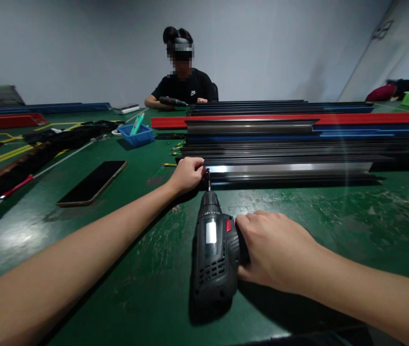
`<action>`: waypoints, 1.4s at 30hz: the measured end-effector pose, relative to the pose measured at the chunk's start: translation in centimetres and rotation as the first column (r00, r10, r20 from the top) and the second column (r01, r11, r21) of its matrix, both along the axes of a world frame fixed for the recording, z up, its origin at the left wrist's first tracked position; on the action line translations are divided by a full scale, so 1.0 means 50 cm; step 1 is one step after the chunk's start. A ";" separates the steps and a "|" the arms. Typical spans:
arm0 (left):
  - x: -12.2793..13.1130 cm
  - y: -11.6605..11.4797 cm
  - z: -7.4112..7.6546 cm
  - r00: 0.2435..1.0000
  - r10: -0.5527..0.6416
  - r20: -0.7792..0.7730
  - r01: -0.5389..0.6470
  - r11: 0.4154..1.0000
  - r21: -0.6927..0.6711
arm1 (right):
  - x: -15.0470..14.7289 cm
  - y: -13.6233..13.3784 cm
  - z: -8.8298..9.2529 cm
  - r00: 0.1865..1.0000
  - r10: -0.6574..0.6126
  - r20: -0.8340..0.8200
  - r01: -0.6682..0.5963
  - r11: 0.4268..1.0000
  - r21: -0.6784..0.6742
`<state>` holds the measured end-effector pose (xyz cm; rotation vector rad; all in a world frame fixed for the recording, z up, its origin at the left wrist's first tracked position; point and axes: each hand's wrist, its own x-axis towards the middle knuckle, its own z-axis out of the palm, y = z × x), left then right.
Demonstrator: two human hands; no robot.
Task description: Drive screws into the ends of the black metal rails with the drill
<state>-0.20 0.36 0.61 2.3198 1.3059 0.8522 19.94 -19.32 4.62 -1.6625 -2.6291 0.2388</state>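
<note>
From my station I take the silver-faced metal profile [287,168] as the reference part: it lies flat on the green table [147,293], beyond the right hand [276,250] and to the right of the left hand [189,174]. Its long axis runs crosswise, left to right, alongside the other dark profiles [262,150] stacked behind it. The left hand is the nearer of the two, set at the left end of the profile with its fingers curled; their inner side is hidden, so I cannot tell whether they pinch the profile or merely brace it. The right hand is wrapped around the handle of the power drill [213,254], whose body lies tilted over so that the handle points right. The governing relation is angular: the drill's axis points forward, roughly square to the profile's length, and the bit [209,184] reaches the left end just beside the left fingers. I judge that alignment at this end, not anywhere along the span, is what matters (and that clearance between bit and fingertips deserves equal attention). Whether the tip is seated in anything, or only stands against the end, is too small for me to confirm.
</note>
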 end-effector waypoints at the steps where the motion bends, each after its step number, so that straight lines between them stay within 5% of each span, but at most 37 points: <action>1: 0.001 0.000 0.000 1.000 0.002 0.002 -0.002 1.000 0.003 | 0.001 0.000 0.000 1.000 0.002 0.003 -0.002 1.000 0.000; 42: 0.003 -0.001 0.002 1.000 0.005 0.005 -0.005 1.000 0.026 | 0.003 0.001 -0.001 1.000 0.016 0.018 -0.017 0.999 0.039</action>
